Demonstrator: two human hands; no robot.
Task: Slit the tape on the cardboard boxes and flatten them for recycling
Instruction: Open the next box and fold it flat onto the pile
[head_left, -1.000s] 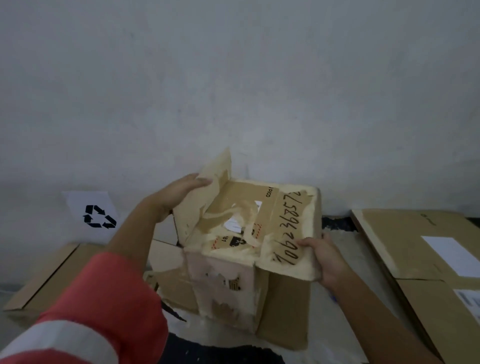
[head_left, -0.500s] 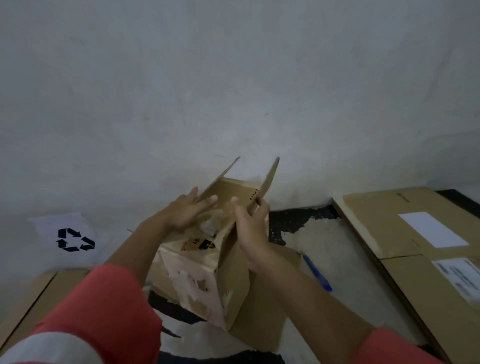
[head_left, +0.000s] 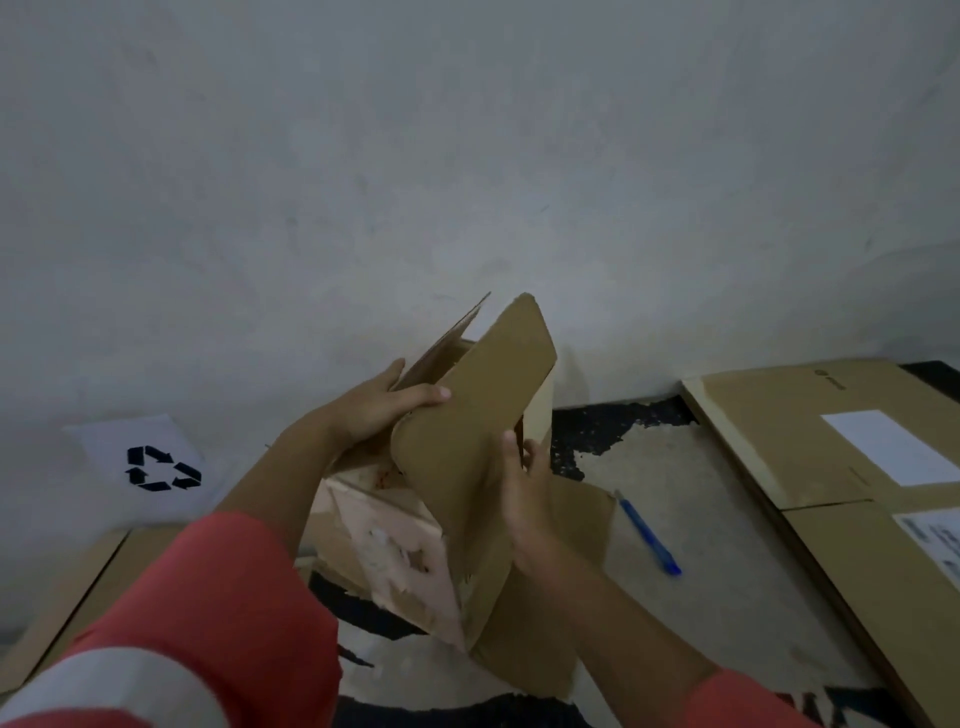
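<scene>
A small worn cardboard box (head_left: 410, 561) with a torn, whitish front stands on the floor before the wall, its top flaps raised. My left hand (head_left: 379, 405) grips the left flap at its upper edge, thumb laid across toward the middle. My right hand (head_left: 519, 488) holds the large brown flap (head_left: 478, 405) that is bent up and over the box top, fingers behind it and thumb in front. A blue pen-like cutter (head_left: 649, 538) lies on the floor to the right of the box.
Flattened cardboard sheets (head_left: 831, 457) with white labels lie at the right. More flat cardboard (head_left: 78, 592) lies at the lower left beneath a white sheet with a recycling symbol (head_left: 156, 467). A grey wall rises close behind the box.
The right flap has swung from lying flat to standing up and over the box. My right hand moved in from the box's right edge to hold it. The view shifted left.
</scene>
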